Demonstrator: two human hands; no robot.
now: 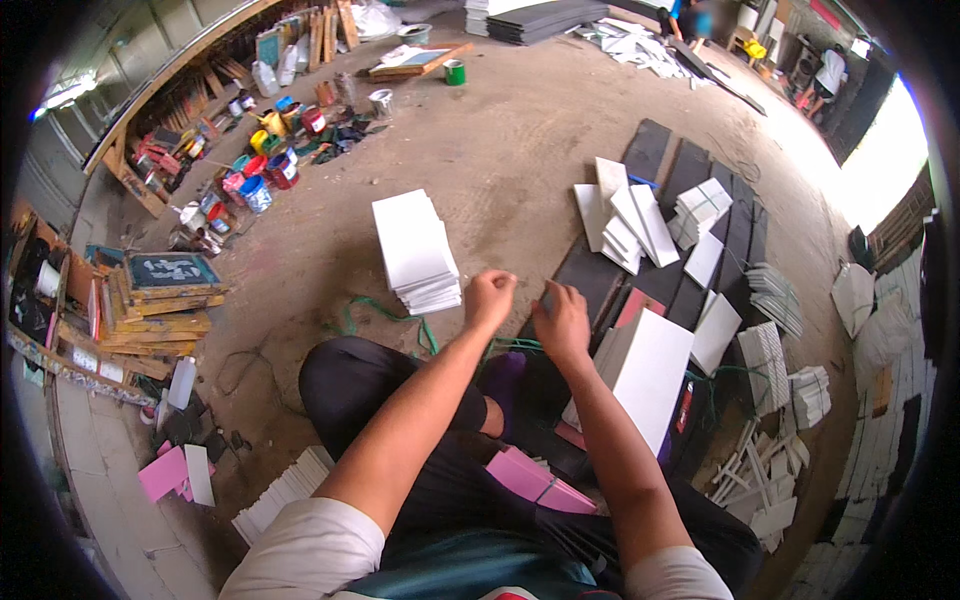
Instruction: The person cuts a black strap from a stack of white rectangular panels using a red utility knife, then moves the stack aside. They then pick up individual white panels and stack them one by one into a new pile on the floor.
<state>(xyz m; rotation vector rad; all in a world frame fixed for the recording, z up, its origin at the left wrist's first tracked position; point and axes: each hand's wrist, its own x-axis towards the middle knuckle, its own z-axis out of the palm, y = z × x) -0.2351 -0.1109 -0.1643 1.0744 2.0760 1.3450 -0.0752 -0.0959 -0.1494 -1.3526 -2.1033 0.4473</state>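
My left hand is closed in a fist just right of a stack of white tiles on the dirt floor. My right hand is curled shut a little to its right, over a dark board. Whether either hand pinches something thin is too small to tell; green cord lies on the floor beneath them. A thick white tile stack leans by my right forearm. My knees in dark trousers are folded below.
Dark boards with scattered white tiles stretch to the right. Paint cans line the upper left beside stacked wooden frames. Pink pieces lie on my lap and at the left. People work far back right.
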